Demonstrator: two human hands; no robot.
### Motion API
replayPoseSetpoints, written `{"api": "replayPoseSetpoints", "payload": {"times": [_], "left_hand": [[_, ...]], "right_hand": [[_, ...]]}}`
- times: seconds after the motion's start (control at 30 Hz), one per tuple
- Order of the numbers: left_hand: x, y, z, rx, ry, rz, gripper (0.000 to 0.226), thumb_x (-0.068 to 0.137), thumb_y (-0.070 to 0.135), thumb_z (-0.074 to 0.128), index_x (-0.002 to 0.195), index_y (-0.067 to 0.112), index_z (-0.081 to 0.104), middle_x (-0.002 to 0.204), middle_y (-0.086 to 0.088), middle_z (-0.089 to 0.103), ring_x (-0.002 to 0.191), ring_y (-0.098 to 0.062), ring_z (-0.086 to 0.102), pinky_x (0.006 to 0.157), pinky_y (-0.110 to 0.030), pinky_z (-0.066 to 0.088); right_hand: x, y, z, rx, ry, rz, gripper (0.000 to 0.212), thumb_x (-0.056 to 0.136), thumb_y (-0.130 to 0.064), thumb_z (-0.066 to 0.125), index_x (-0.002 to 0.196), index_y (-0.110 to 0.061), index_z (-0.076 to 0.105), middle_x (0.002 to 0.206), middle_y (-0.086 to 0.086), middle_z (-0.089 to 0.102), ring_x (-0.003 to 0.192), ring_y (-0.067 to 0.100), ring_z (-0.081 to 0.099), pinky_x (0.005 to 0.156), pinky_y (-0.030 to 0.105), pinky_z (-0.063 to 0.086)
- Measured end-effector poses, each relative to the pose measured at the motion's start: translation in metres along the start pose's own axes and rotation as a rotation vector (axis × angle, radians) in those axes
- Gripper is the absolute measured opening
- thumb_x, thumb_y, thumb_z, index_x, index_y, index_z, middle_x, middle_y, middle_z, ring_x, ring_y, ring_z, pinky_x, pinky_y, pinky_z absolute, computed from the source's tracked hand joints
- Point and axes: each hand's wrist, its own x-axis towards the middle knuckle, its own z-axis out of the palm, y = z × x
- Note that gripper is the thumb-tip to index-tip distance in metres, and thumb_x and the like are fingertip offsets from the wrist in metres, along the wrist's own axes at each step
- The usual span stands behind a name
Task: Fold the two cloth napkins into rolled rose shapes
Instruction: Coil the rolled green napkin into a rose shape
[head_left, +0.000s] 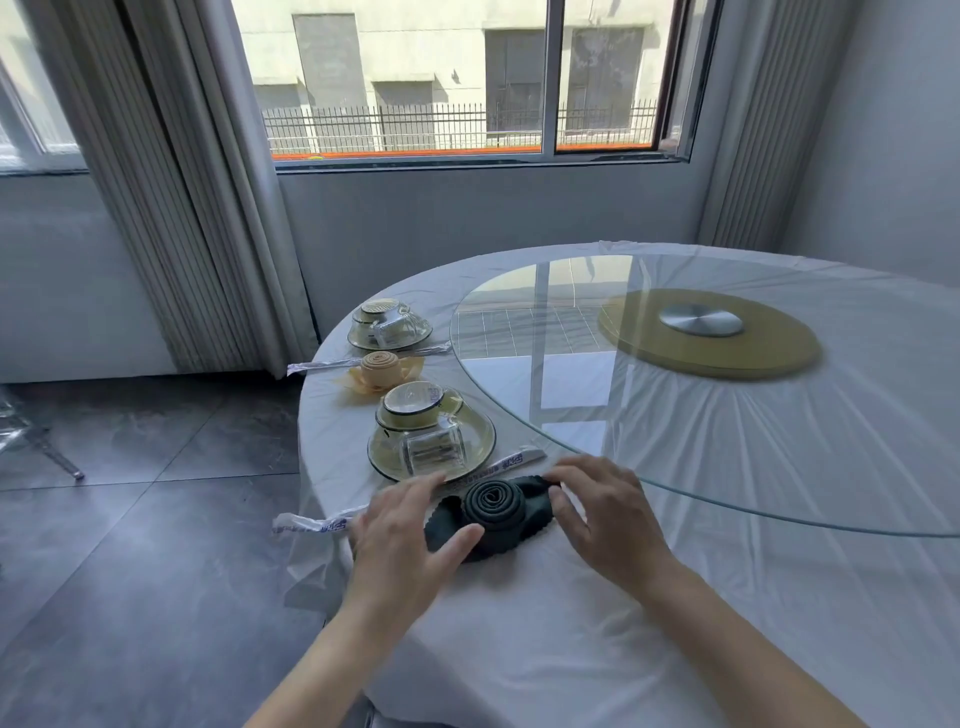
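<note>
A dark green napkin (493, 506) stands on the white tablecloth as a rolled spiral rose, with two leaf-like tails spread left and right at its base. My left hand (410, 540) hovers at its left side, fingers spread, thumb lying on the left tail. My right hand (605, 512) is at its right side, fingers apart, fingertips touching the right tail. Neither hand grips the cloth. Further back, a beige napkin (382, 369) sits rolled into a rose shape between two place settings.
Two wrapped place settings (431, 434) (388, 325), each a plate with an upturned bowl and glass, stand along the table's left edge. Wrapped chopsticks (498, 465) lie behind the green napkin. A glass turntable (675, 395) covers the table's middle. The table edge drops to a tiled floor at the left.
</note>
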Motion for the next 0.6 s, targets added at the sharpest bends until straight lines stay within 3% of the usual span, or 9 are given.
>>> {"api": "replayPoseSetpoints", "payload": {"times": [0.07,0.13,0.27,0.6], "left_hand": [[-0.023,-0.012,0.003,0.039,0.018,0.124,0.057,0.079,0.067,0.039,0.118,0.032,0.06,0.12,0.018,0.059,0.116,-0.008,0.048,0.089,-0.028,0.022],[-0.042,-0.022,0.01,0.126,-0.045,0.21,0.055,0.09,0.064,0.028,0.112,0.031,0.066,0.118,0.016,0.063,0.113,-0.008,0.046,0.089,-0.031,0.024],[-0.054,-0.037,0.014,0.155,-0.056,0.201,0.057,0.095,0.059,0.02,0.112,0.031,0.066,0.12,0.015,0.063,0.113,-0.009,0.044,0.093,-0.036,0.027],[-0.061,-0.04,0.011,0.128,-0.04,0.173,0.058,0.094,0.06,0.021,0.117,0.029,0.065,0.125,0.012,0.061,0.117,-0.008,0.044,0.101,-0.029,0.016]], "right_hand": [[-0.008,0.003,0.002,-0.04,-0.077,-0.1,0.036,0.086,-0.034,0.042,0.106,-0.021,0.068,0.109,-0.008,0.067,0.104,0.01,0.056,0.09,0.023,0.033],[-0.011,0.004,0.003,-0.073,-0.205,-0.123,0.044,0.087,-0.038,0.037,0.114,-0.02,0.066,0.119,-0.006,0.065,0.115,0.013,0.056,0.097,0.026,0.027],[-0.011,0.006,0.001,-0.088,-0.478,-0.047,0.078,0.077,-0.055,0.004,0.14,-0.027,0.042,0.147,-0.015,0.034,0.14,0.004,0.022,0.111,0.023,0.002],[-0.013,0.007,-0.001,-0.122,-0.525,0.015,0.084,0.071,-0.058,-0.001,0.142,-0.031,0.036,0.15,-0.017,0.029,0.14,-0.001,0.017,0.111,0.02,0.003]]}}
